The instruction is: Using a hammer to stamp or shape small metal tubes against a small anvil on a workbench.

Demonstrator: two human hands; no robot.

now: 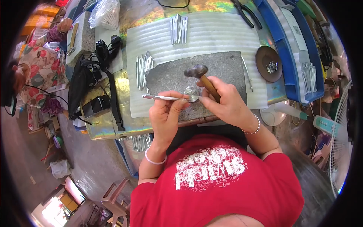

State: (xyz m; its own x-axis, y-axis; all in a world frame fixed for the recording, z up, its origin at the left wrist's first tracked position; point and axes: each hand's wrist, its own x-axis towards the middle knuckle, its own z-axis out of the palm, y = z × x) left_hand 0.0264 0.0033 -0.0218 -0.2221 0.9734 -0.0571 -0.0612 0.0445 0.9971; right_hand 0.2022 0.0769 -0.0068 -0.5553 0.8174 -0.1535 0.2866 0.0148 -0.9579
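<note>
My left hand (165, 113) is closed around a slim silver metal piece (149, 97), possibly tweezers, held level over a grey stone slab (162, 77). Its thumb and fingertip pinch the inner end, beside a small shiny round metal disc (192, 93). In my right hand (228, 102) is a hammer (210, 86) with a wooden handle, its head raised above the slab. The thumb and fingertips of that hand are close to the disc; whether they touch it, I cannot tell.
Bundles of slim silver pieces (143, 70) lie on white foam sheet (151, 39). At right are a brown dish (264, 72) with small metal bits, a blue tray (289, 72) and pliers (247, 14). A black bag (81, 81) sits left, near another person (41, 68).
</note>
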